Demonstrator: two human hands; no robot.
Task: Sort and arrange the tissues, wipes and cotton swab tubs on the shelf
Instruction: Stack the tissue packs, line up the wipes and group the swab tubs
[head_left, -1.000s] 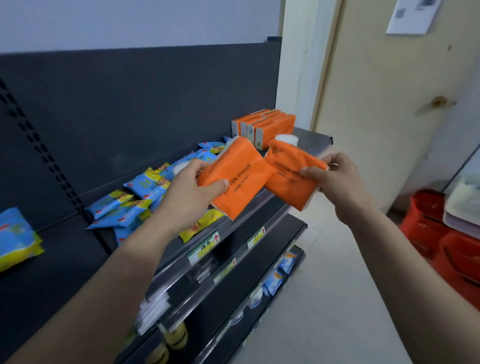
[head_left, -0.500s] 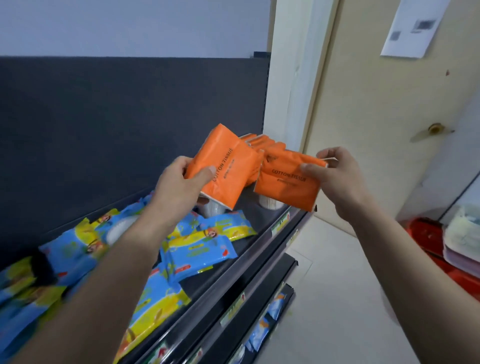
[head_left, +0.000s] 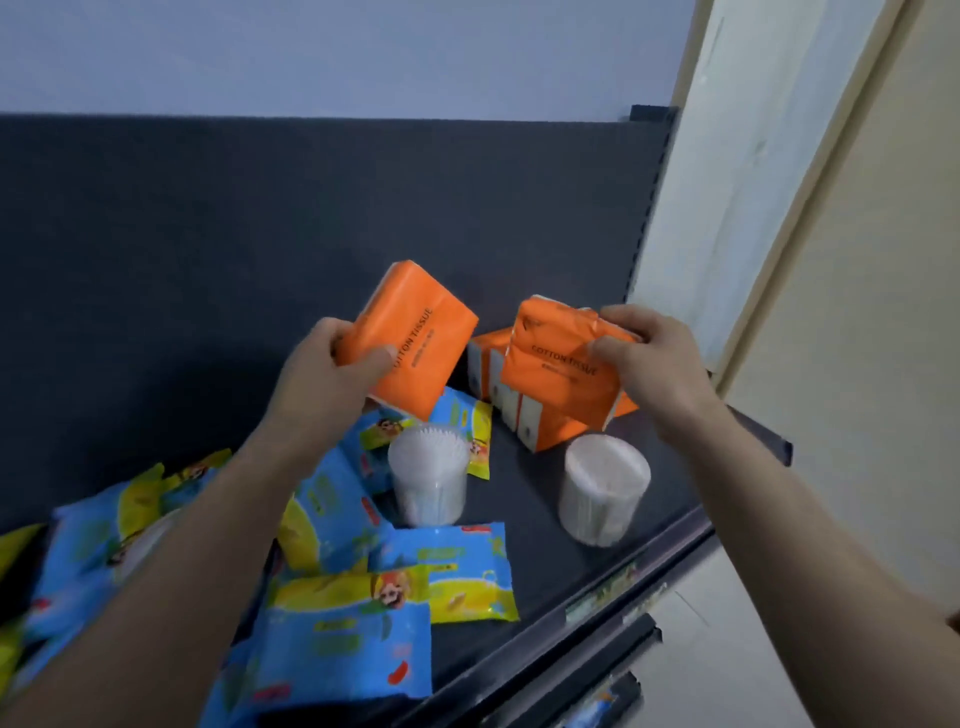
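The right hand (head_left: 661, 364), centre right, gripped an orange tissue pack (head_left: 563, 376) just above the row of orange packs (head_left: 530, 423) on the shelf (head_left: 540, 551), the left hand (head_left: 323, 387) clutched a second pack (head_left: 415, 338) at centre, and both looked best stood upright against that row.

The left orange pack (head_left: 421, 332) reads "COTTON TISSUE" in dark capitals; the right orange pack (head_left: 553, 387) bears the same words. The smaller line beneath each is too blurred to read, as is the print on the wipes packs (head_left: 452, 564).
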